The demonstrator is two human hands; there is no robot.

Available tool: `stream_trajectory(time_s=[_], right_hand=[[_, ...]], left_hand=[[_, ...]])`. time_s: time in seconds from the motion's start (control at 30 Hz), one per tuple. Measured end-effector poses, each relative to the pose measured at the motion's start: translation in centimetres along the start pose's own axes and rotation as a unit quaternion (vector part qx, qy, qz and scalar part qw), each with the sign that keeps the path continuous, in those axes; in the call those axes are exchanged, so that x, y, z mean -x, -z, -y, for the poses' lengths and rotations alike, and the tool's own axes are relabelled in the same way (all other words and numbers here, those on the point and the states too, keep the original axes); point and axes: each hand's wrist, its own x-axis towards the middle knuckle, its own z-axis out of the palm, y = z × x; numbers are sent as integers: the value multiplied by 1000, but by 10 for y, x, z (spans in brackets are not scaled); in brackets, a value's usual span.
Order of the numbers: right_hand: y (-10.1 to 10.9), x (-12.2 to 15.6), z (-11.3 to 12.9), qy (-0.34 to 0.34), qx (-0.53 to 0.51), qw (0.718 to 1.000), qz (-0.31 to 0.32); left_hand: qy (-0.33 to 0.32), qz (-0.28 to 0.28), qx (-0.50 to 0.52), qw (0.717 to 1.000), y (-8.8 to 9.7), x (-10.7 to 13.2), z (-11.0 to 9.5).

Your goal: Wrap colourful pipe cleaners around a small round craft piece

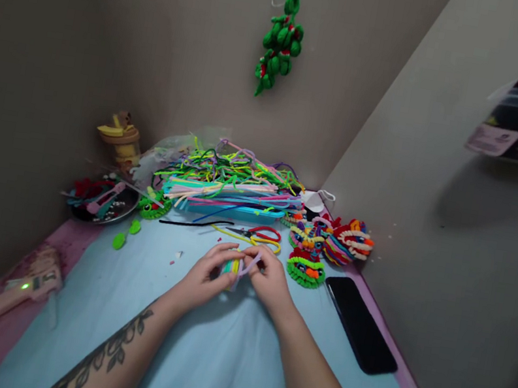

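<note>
Between my hands is a small striped bundle of coiled pipe cleaners [235, 265], with teal, yellow and lilac bands. My left hand [210, 271] is closed around its left side, thumb below and fingers above. A lilac pipe cleaner end [251, 264] sticks out at the right, pinched by the fingers of my right hand [269, 276]. Just beyond my hands lie scissors [265, 237] with red and yellow handles and a black pipe cleaner [195, 222]. Finished pipe cleaner figures [306, 271] with bead-like eyes sit to the right.
A blue tray [236, 213] heaped with colourful pipe cleaners stands at the back. A pink glue gun [7, 301] with a green light lies left, below a round dish [125, 208]. A black phone [360, 327] rests at right. Green ornaments [282, 42] hang on the wall.
</note>
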Motion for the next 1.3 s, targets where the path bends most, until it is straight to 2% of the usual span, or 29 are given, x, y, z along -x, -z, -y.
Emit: stream_trajectory(time_s=[0.1, 0.3, 0.43, 0.63, 0.73, 0.83, 1.03, 1.17, 1.23, 1.3], right_hand=[[-1, 2, 3, -9, -12, 1000, -14], [-4, 8, 15, 86, -10, 996, 31], [-6, 12, 17, 121, -18, 992, 7], [1, 16, 22, 144, -105, 984, -15], [3, 14, 20, 117, -152, 981, -35], [3, 11, 14, 73, -207, 972, -82], [6, 3, 7, 13, -269, 947, -176], [7, -7, 2, -13, -266, 931, -249], [7, -11, -3, -46, -248, 933, -255], [5, -13, -7, -83, -244, 940, -226]], left_hand=[[0, -14, 15, 1000, -1, -1, 1], [11, -60, -15, 998, -3, -2, 3], [7, -66, -63, 996, -3, -1, 6], [14, -72, -97, 993, -3, -2, 11], [6, -61, -98, 993, -4, -2, 9], [-2, -40, -108, 993, -3, 0, 6], [-76, 37, -143, 986, 0, 2, -2], [-111, 91, -112, 983, -2, 2, -12], [-103, 90, -87, 987, -4, 3, -13], [-67, 57, -66, 994, -6, 3, -11]])
